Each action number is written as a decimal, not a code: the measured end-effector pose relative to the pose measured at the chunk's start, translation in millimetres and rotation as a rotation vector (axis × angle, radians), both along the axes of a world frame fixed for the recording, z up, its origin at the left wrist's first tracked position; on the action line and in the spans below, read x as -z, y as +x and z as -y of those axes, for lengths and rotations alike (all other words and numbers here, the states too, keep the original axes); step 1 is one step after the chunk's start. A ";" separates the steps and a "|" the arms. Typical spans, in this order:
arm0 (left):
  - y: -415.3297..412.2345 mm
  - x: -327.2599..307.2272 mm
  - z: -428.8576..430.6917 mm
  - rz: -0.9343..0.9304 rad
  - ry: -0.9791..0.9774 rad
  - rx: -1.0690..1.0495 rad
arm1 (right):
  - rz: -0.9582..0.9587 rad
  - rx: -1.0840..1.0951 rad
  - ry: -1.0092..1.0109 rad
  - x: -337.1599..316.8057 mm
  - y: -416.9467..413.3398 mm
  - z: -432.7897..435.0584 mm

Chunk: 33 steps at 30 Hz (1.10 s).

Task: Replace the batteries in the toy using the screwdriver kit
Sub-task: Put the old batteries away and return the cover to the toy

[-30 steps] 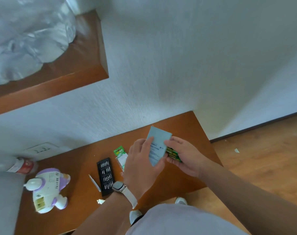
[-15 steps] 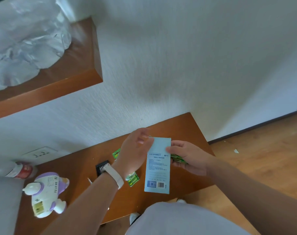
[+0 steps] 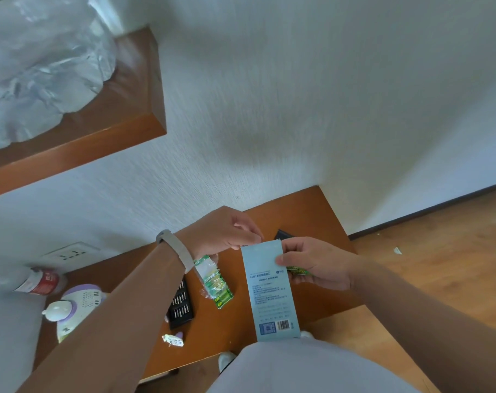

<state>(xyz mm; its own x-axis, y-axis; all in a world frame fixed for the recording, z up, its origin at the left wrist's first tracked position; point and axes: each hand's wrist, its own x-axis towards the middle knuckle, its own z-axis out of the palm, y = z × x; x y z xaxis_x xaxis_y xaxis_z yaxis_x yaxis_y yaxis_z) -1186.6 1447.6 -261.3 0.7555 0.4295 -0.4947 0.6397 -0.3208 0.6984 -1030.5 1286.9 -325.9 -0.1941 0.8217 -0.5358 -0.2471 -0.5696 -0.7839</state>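
I hold a light blue screwdriver-kit box [image 3: 270,290] upright over the wooden table [image 3: 306,211]. My left hand [image 3: 224,231] pinches its top left corner. With my right hand [image 3: 314,263] I grip the box's upper right edge under the thumb, and green batteries [image 3: 297,270] lie in the fingers behind it. A dark piece [image 3: 283,235] shows just past the box's top. The black bit tray [image 3: 181,306] lies on the table, partly under my left forearm. Beside it lies an opened green battery pack [image 3: 216,285]. The white and purple toy [image 3: 76,307] sits at the left.
A small white and purple piece [image 3: 173,339] lies near the table's front edge. A plastic bottle [image 3: 38,282] lies by a wall outlet [image 3: 68,253] at the left. A wooden shelf [image 3: 105,129] with a plastic bag [image 3: 36,66] juts out above. Wooden floor [image 3: 439,251] lies to the right.
My left hand moved from the box's face up to its top corner. The box turned from tilted to hanging lengthwise, its printed side facing me. My right hand kept its grip.
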 end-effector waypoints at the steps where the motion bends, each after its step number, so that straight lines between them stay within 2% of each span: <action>1: 0.4 -1.9 -1.2 -0.020 0.000 0.030 | 0.007 -0.017 0.006 -1.3 -0.7 0.5; 7: -1.3 -8.8 -3.6 -0.114 -0.046 0.144 | 0.010 -0.071 0.015 -3.0 -4.1 1.5; 15: -1.4 -5.8 -2.1 -0.111 -0.057 0.202 | -0.011 -0.099 0.001 4.1 -3.2 4.6; 33: -0.2 -11.4 -9.8 -0.187 -0.031 0.252 | -0.027 -0.094 -0.015 4.4 -5.6 -4.8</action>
<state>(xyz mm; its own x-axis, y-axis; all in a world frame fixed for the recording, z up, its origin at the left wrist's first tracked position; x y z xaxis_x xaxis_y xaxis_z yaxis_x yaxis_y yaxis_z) -1186.8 1457.3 -249.9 0.7312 0.2229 -0.6447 0.6608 -0.4659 0.5884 -1036.1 1291.7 -330.4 -0.2845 0.7911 -0.5415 -0.2128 -0.6029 -0.7689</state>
